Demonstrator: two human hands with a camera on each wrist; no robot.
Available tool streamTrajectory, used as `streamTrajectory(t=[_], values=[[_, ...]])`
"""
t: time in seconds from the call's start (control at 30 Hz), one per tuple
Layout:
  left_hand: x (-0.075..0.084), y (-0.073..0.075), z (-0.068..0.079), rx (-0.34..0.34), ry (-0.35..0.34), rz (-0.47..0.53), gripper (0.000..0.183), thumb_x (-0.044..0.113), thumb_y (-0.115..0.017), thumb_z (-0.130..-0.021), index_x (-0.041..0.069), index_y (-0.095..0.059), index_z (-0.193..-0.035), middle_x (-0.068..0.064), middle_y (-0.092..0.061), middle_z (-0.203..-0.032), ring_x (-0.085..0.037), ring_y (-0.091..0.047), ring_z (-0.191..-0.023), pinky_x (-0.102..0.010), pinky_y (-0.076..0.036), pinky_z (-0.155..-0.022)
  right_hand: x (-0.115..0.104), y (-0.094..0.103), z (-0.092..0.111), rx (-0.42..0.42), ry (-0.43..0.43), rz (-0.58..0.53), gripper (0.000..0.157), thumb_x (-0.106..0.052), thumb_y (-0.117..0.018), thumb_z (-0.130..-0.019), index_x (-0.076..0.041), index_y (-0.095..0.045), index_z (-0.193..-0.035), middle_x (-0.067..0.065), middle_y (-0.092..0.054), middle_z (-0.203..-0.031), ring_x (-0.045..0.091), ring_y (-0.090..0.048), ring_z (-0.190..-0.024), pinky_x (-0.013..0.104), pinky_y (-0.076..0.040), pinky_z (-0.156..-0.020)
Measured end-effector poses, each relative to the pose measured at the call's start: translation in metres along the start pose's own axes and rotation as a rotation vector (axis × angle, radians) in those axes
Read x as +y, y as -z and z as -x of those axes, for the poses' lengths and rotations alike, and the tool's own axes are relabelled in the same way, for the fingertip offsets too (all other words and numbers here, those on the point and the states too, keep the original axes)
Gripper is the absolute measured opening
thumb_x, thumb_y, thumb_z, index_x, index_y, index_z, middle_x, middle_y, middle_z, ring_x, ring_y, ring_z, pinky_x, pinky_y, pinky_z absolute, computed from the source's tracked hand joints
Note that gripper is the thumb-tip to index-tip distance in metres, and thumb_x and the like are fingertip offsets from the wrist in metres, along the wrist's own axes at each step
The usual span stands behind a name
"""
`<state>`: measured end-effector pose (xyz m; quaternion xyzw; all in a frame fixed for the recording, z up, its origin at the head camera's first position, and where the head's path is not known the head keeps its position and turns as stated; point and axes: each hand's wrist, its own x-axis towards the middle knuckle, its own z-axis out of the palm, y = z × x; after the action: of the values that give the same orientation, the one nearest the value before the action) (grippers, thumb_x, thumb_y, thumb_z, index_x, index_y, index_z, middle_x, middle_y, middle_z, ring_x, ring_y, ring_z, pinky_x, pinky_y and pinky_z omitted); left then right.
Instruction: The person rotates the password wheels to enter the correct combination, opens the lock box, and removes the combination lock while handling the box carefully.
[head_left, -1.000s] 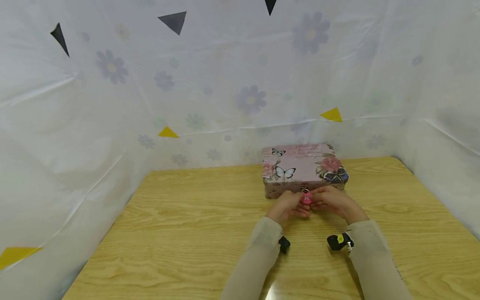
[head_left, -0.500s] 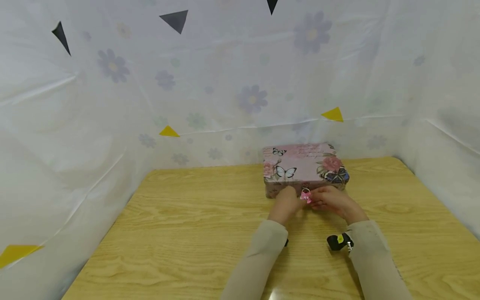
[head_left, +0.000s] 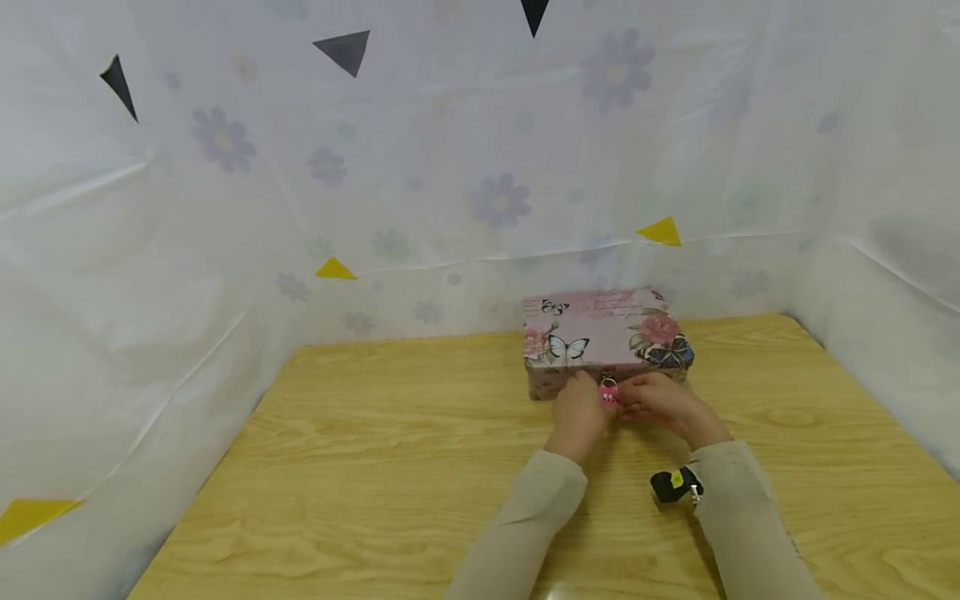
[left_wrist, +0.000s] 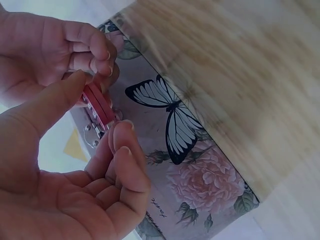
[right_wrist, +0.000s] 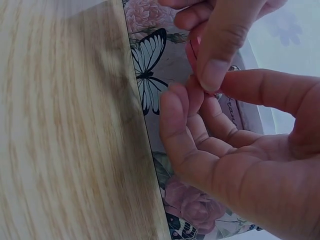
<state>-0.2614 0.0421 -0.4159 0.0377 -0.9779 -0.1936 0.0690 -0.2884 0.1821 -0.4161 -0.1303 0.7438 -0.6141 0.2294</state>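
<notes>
A small pink combination padlock (head_left: 609, 394) hangs by its shackle from the front clasp of a pink box (head_left: 600, 329) printed with butterflies and roses. My left hand (head_left: 579, 417) grips the padlock: in the left wrist view its thumb presses one end of the red-looking padlock (left_wrist: 100, 105), with curled fingers by the shackle. From the other side, my right hand (head_left: 663, 402) pinches the padlock's lower end with thumb and fingertips. In the right wrist view the left thumb covers most of the padlock (right_wrist: 192, 52), and the right hand's fingers (right_wrist: 175, 110) curl close beneath.
The box stands on a wood-grain table (head_left: 360, 467), near its back edge. A white flowered sheet (head_left: 420, 167) hangs behind and at both sides, with yellow and dark triangles on it. A black wrist strap (head_left: 675, 485) shows beside the right sleeve.
My left hand has turned over, its back now facing up and its wrist further right. The padlock has twisted slightly. My right hand stays at the padlock; the box has not moved.
</notes>
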Motion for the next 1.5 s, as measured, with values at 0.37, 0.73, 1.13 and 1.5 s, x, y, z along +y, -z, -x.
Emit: streamTrajectory(t=[0.37,0.73,1.13,1.5], values=[[0.005,0.001,0.005,-0.002,0.047,-0.063,0.044,0.037,-0.082,-0.075,0.007,-0.059,-0.098,-0.007,-0.063,-0.090,-0.020,-0.065,-0.083,-0.033,-0.055,-0.067,0.003,-0.003,-0.003,-0.010,0.013,0.007,0.034,-0.005,-0.045,-0.097,0.025,-0.050,-0.113,0.002,-0.064,-0.087,0.008,-0.062,-0.079,0.030,-0.056,-0.079],[-0.003,-0.001,0.003,0.045,-0.037,-0.017,0.048,0.036,-0.083,-0.072,0.004,-0.060,-0.100,-0.009,-0.064,-0.091,-0.025,-0.066,-0.083,-0.033,-0.056,-0.071,0.002,-0.016,-0.009,0.184,-0.006,0.003,0.032,-0.012,-0.047,-0.100,0.018,-0.058,-0.102,-0.004,-0.063,-0.077,0.004,-0.060,-0.070,0.024,-0.055,-0.067],[-0.002,0.004,0.004,0.020,-0.037,0.046,0.051,0.038,-0.085,-0.072,0.005,-0.061,-0.101,-0.010,-0.065,-0.093,-0.026,-0.066,-0.087,-0.034,-0.056,-0.073,0.002,-0.018,-0.008,0.280,-0.031,-0.003,0.034,-0.008,-0.050,-0.098,0.024,-0.055,-0.108,-0.003,-0.063,-0.075,0.005,-0.059,-0.068,0.024,-0.055,-0.065],[-0.003,0.007,0.002,0.011,-0.025,0.080,0.048,0.040,-0.086,-0.070,0.005,-0.062,-0.094,-0.009,-0.066,-0.088,-0.026,-0.066,-0.085,-0.033,-0.056,-0.070,0.000,-0.013,-0.006,0.276,-0.061,-0.033,0.038,-0.010,-0.050,-0.098,0.024,-0.053,-0.114,0.000,-0.066,-0.075,0.006,-0.061,-0.067,0.026,-0.057,-0.068]])
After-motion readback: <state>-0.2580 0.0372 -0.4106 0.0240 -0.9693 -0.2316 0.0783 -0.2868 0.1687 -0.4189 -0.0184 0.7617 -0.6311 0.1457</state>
